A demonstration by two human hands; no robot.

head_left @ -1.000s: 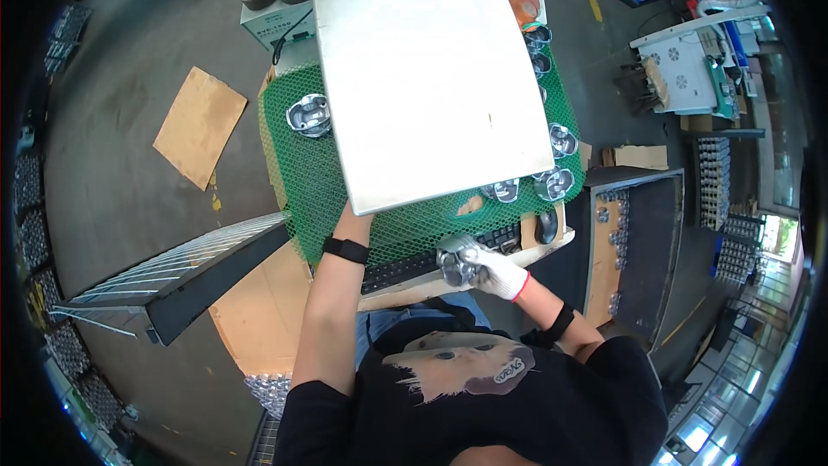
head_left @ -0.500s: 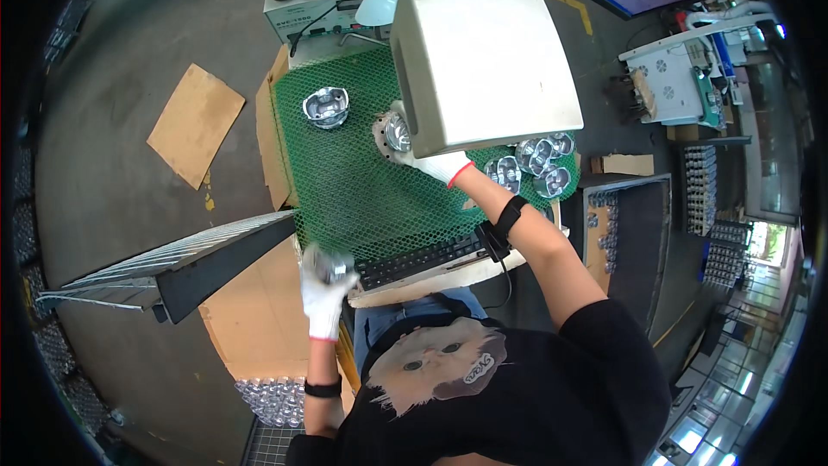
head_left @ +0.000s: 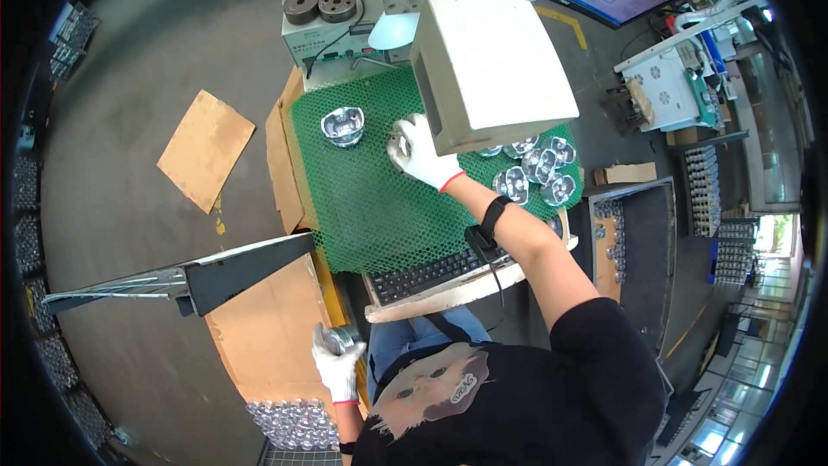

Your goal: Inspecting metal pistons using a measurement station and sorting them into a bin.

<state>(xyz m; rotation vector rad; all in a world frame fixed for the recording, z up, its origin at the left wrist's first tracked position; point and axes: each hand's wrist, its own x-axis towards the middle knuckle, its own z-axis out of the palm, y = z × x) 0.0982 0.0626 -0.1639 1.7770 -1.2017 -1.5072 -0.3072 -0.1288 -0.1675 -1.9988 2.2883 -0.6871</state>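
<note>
Pistons point(head_left: 541, 166) are sitting on the green mat point(head_left: 362, 198), maybe to stop scratches. Past the mat's near-left corner, the left hand point(head_left: 333, 368) is gripping another piston point(head_left: 344, 339), likely so it won't fall. Over the mat, the right hand point(head_left: 420, 154) is curling; I can't tell around what.

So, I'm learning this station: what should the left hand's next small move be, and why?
Perhaps move the left hand over the cardboard and lower its metal part: the hand grips it near the cardboard's edge, and shiny metal pieces sit in rows at the cardboard's lower end.
</note>
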